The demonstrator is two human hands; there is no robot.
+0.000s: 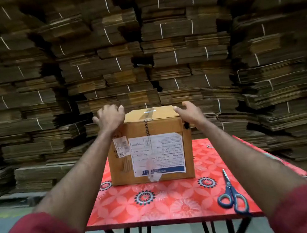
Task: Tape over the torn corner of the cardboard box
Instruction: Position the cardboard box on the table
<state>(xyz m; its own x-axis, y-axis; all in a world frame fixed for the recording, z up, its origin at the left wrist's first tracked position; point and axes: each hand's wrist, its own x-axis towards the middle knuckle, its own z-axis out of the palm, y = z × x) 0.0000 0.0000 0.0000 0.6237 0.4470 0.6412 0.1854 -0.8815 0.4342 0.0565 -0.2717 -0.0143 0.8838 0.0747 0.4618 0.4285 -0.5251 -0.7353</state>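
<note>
Left hand (110, 118), right hand (189, 111) flank box (150, 148).

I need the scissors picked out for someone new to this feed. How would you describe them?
Find the red floral table holding the cardboard box. The scissors lie flat near its front right corner, closed, blades pointing away, dark blue handles: the only loose tool there.

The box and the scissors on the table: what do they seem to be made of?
The box looks like brown corrugated cardboard, matte, with glossy clear tape and a paper label stuck on. The scissors seem to have metal blades, and their blue-grey handles are probably plastic, smooth-looking.
</note>
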